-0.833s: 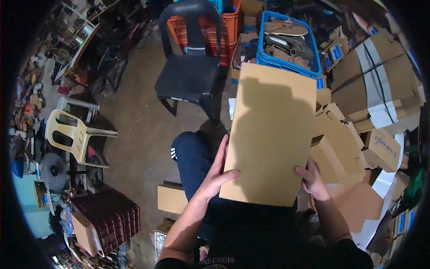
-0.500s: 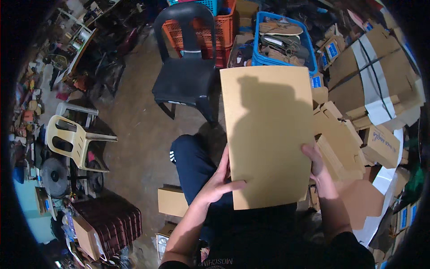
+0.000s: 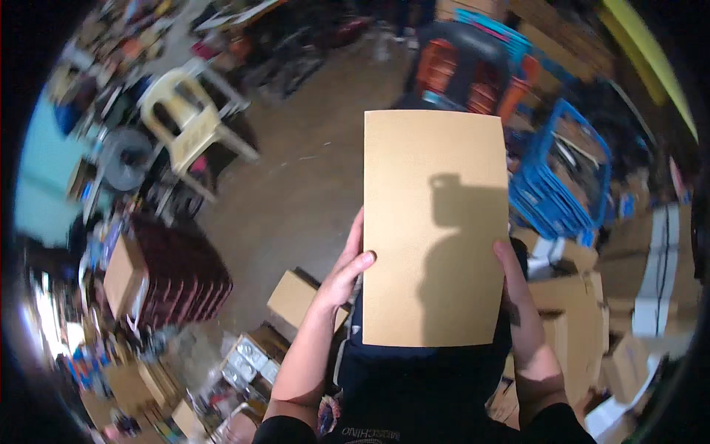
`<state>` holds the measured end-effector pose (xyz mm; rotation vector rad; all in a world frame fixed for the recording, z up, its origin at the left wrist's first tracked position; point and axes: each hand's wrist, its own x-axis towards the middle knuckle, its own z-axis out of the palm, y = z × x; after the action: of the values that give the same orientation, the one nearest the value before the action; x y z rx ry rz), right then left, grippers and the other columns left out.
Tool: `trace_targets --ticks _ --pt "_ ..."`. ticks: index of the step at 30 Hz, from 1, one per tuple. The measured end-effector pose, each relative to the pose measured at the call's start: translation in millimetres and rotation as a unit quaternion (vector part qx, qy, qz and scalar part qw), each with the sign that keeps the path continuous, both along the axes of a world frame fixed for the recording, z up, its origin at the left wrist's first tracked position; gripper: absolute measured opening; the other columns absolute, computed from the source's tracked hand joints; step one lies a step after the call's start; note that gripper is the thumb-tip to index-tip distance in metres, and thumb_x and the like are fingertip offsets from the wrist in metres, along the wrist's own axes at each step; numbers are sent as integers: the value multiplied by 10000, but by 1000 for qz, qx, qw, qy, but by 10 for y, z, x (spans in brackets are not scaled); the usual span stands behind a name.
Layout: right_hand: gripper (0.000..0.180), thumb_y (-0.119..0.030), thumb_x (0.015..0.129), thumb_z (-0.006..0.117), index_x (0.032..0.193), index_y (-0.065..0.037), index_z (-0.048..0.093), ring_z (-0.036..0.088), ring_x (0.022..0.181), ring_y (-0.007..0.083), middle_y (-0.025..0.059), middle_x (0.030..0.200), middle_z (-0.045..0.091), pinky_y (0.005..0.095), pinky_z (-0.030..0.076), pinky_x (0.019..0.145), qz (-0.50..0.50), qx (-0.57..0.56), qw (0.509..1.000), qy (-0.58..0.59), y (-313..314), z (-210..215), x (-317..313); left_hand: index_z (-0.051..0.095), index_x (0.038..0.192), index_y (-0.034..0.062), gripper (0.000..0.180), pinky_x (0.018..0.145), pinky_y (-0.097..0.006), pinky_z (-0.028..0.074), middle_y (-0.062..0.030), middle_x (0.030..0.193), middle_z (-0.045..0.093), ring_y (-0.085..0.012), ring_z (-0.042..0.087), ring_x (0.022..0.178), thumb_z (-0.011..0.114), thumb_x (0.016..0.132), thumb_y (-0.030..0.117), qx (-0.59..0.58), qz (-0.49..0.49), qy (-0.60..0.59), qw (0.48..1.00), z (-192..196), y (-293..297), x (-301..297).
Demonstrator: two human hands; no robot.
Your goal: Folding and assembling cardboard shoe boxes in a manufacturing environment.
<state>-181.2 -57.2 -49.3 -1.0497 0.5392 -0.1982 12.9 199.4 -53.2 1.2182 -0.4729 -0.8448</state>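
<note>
A tan, rectangular cardboard sheet (image 3: 396,214) is held up in front of my lap, its plain face towards me. A dark shadow falls across its right half. My left hand (image 3: 347,270) grips the left edge, thumb on the front and fingers behind. At the right edge, my right hand (image 3: 510,270) holds on with its thumb near the face and the other fingers hidden. Whether the sheet is a single layer or several cannot be made out.
A cream plastic chair (image 3: 192,133) and a dark red ribbed crate (image 3: 185,270) stand left. A small cardboard box (image 3: 296,297) lies on the floor by my left forearm. Ahead is a black chair (image 3: 473,55); to its right a blue basket (image 3: 555,196). Flattened cardboard (image 3: 569,325) lies right.
My view has turned left, so the surroundings shift right. Both hands still hold the sheet, now more upright in view. My left hand has slid up its edge, and the shadow has moved right and lower.
</note>
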Motion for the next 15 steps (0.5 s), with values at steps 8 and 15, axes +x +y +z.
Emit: trace_targets --ticks 8,15 --pt "681 -379 1036 575 1612 -118 321 463 1369 203 92 1516 472 376 379 1133 261 -88 961 -24 1233 -311 1788 372 1558 36 895 1188 -450 322 -198 1545 448 -314 424 1433 639 863 533 -9 329 137 934 -986 1647 235" --pt "884 -419 935 743 1617 -88 288 513 1326 296 212 1459 509 399 424 1075 428 -131 886 118 2003 -1151 1995 567 1366 29 705 908 -449 550 -178 1253 645 -332 651 1100 582 874 534 -104 532 313 780 -1933 2326 -309"
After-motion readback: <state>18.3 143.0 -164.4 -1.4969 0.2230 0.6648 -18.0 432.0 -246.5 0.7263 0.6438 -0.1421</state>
